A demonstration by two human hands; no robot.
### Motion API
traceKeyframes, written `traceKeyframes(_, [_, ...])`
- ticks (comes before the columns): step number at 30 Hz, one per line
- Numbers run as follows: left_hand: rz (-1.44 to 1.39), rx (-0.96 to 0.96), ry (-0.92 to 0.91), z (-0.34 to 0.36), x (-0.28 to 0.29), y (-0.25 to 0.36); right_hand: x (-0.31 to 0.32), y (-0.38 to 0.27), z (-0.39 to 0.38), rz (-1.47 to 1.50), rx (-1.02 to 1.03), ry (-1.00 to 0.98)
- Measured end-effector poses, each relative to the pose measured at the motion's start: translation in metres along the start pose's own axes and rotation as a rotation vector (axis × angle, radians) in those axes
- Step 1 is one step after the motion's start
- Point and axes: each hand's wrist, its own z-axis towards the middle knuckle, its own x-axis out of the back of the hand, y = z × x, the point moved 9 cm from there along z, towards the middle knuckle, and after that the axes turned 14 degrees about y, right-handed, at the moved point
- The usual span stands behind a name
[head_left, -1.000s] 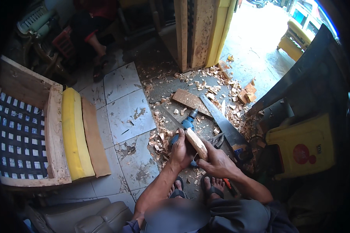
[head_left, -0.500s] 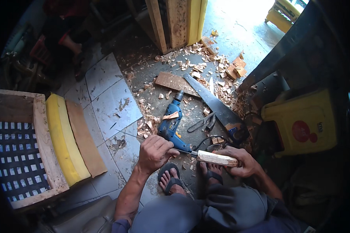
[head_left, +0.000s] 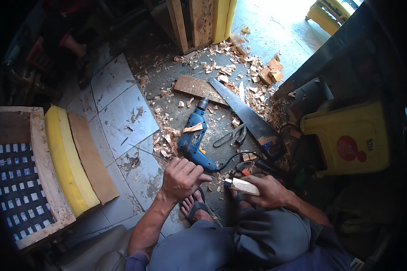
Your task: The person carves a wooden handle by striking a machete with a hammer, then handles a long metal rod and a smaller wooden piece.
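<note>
My right hand (head_left: 272, 192) is closed around a pale wooden handle (head_left: 245, 186) with a dark metal collar at its front end. A thin metal rod (head_left: 145, 151) lines up with that collar and passes through my left hand (head_left: 181, 179), whose fingers are wrapped round it. Beyond my left fist the rod sticks out toward the tiles at the upper left. Whether the rod is fixed in the collar cannot be made out. Below my hands, on the floor, lies a blue power drill (head_left: 195, 137) with a wood chip on its body.
A handsaw (head_left: 244, 113) rests partly over a wooden board (head_left: 196, 88) among scattered wood shavings. Cutting pliers or similar (head_left: 230, 136) lie beside the drill. At left stands a wooden frame with woven straps (head_left: 52, 167) and yellow foam (head_left: 70, 162); at right, a yellow container (head_left: 348, 140). Another person's foot (head_left: 83, 67) shows far left.
My right hand has shifted left and slightly down, covering more of the wooden handle and coming nearer my left hand. The whole view has moved slightly. Both hands keep their hold.
</note>
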Motion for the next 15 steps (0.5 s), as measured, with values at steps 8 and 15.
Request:
traceKeyframes(8, [0.009, 0.005, 0.034, 0.004, 0.004, 0.006, 0.014, -0.011, -0.001, -0.201, 0.186, 0.145])
traceKeyframes(15, [0.001, -0.071, 0.027, 0.013, 0.009, 0.011, 0.011, -0.012, -0.006, -0.179, 0.232, 0.130])
